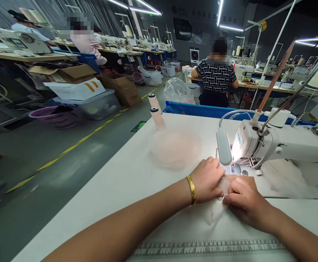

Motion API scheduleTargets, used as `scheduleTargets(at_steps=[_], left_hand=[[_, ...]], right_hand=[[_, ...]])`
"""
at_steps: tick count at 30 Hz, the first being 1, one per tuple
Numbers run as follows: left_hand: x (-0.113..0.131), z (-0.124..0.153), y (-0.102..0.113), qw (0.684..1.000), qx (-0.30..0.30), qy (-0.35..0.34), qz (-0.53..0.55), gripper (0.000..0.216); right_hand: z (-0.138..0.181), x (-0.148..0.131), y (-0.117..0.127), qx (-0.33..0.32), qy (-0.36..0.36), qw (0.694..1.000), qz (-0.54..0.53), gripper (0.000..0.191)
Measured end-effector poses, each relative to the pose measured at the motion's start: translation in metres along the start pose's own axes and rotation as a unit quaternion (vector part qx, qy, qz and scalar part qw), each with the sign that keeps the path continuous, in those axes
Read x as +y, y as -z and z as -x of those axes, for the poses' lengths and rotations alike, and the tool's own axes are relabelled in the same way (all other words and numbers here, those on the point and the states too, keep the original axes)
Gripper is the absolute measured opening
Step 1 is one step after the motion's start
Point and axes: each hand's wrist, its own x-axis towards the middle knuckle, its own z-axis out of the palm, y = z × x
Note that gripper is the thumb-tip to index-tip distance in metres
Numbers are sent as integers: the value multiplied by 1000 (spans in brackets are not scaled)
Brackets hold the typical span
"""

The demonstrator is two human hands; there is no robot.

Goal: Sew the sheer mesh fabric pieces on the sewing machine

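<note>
left hand (206,179) lay palm-down, fingers flat on the sheer fabric piece (224,187) | right hand (242,200) curled, pinching its edge | fabric sat just before the sewing machine (270,145), from what I saw

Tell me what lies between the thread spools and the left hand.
In the head view, a pale pink fabric pile lies on the table between the spools and the left hand.

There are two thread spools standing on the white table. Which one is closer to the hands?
The front spool, the one with the dark cap. It stands beside the pink fabric pile, nearer the left hand than the spool behind it.
</note>
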Motion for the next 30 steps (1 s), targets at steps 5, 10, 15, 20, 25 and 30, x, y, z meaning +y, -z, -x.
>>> scheduleTargets(at_steps=[5, 10, 15, 20, 25, 30], left_hand=[[-10, -6, -21, 959, 39, 46, 278, 15], [-11, -5, -27, 877, 52, 121, 463, 14], [-5, -4, -27, 873, 32, 144, 466, 20], [-3, -4, -28, 883, 1, 132, 451, 23], [-1, -4, -31, 881, 4, 118, 458, 28], [1, -4, -34, 894, 7, 105, 435, 31]], right_hand=[[-1, -1, 12, 26, -55, 998, -9, 23], [-2, -1, 15, 29, -144, 986, -78, 18], [0, -1, 5, 73, -192, 977, -61, 27], [1, -4, -5, 121, -271, 951, -90, 10], [-2, -1, -5, 136, -278, 946, -96, 15], [-5, -1, -5, 145, -270, 947, -98, 14]])
